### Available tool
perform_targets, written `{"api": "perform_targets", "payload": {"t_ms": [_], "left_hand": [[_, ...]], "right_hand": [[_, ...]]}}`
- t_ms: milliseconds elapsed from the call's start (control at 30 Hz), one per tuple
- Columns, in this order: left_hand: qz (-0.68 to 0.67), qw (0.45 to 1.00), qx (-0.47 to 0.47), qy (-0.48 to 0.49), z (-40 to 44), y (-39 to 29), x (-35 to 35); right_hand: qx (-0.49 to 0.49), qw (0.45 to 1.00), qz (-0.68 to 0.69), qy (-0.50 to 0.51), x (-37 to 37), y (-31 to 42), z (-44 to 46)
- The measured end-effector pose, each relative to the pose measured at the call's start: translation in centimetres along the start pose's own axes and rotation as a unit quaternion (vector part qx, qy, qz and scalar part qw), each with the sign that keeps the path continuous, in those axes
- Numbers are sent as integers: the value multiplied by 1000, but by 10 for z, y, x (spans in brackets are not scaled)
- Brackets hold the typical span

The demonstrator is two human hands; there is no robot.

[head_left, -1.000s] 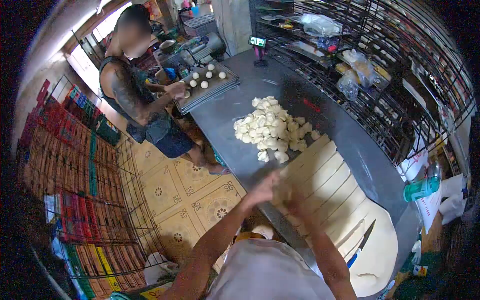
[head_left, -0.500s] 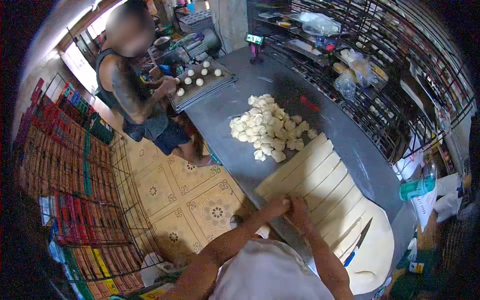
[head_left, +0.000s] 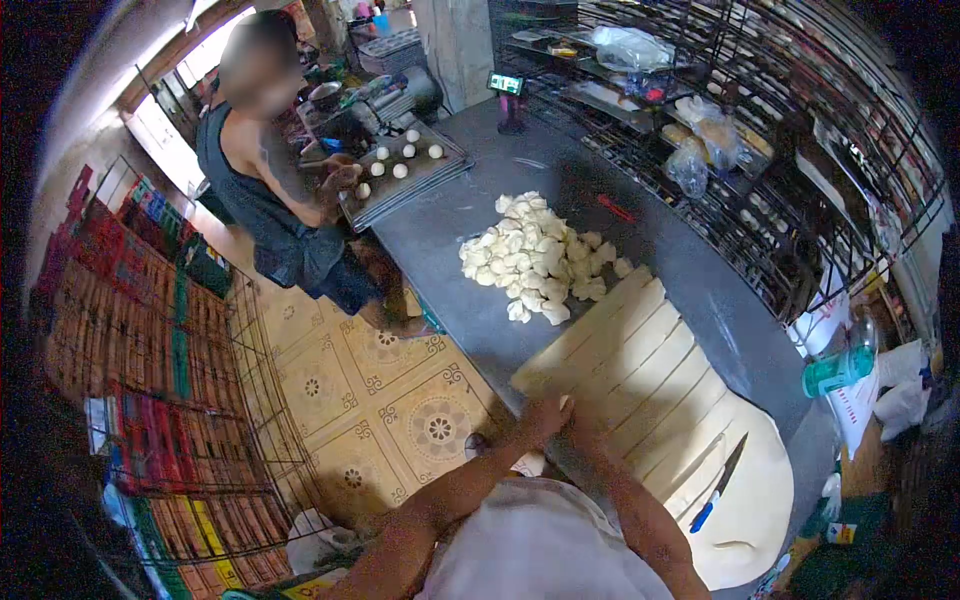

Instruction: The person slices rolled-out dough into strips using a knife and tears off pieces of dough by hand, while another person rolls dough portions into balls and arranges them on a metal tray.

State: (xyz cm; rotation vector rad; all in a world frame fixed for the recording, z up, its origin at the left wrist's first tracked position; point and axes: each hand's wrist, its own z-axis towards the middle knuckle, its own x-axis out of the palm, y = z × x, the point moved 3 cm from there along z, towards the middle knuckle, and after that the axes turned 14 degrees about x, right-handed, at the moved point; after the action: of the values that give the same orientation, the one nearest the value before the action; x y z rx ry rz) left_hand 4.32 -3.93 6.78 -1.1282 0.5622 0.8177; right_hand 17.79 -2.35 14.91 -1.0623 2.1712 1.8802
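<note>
My left hand (head_left: 545, 418) is closed at the near table edge, with a small pale bit, seemingly dough, showing at its fingertips. Close against it is my right hand (head_left: 588, 432), its fingers shadowed and hard to make out. Both are beside the lower left corner of a flat dough sheet (head_left: 640, 370) cut into strips. A knife with a blue handle (head_left: 704, 514) lies on the uncut part of the sheet. Beyond the strips sits a heap of small dough pieces (head_left: 530, 255).
Across the table (head_left: 430, 250), a person (head_left: 290, 190) reaches to a tray (head_left: 415, 175) with several dough balls. A phone on a stand (head_left: 507, 88) is at the far edge. Racks (head_left: 780, 120) line the right, with a green bottle (head_left: 838, 374). Crates (head_left: 150, 430) stand left.
My hands have come back from the blurred spot over the strips to the near table edge, close together. The person at the tray has shifted posture slightly.
</note>
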Motion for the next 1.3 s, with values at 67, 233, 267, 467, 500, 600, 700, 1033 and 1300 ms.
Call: {"api": "perform_targets", "payload": {"t_ms": [67, 233, 267, 467, 500, 600, 700, 1033, 1300], "left_hand": [[12, 998, 49, -42, 0, 11, 1], [-118, 965, -206, 112, 16, 54, 1], [-140, 946, -255, 141, 22, 60, -3], [-115, 986, 34, -114, 130, 28, -112], [-127, 990, 44, -47, 130, 0, -145], [-275, 923, -135, 231, 108, -29, -172], [-475, 828, -81, 286, 13, -11, -63], [-84, 956, -165, 227, -70, 30, 48], [-88, 991, -93, 29, -20, -15, -57]], "right_hand": [[8, 999, 36, 30, 7, 8, 4], [39, 988, 122, 83, 27, 24, -8], [15, 986, 138, 95, 26, 40, -9], [116, 987, -5, 113, -15, 94, 3], [208, 968, -98, 102, -20, 91, 3], [169, 962, -203, 70, -27, 71, -12], [-212, 955, -203, -31, -32, 61, -40], [-59, 991, -34, 114, 3, -14, -34], [-30, 995, -90, -23, 34, 26, -20]]}}
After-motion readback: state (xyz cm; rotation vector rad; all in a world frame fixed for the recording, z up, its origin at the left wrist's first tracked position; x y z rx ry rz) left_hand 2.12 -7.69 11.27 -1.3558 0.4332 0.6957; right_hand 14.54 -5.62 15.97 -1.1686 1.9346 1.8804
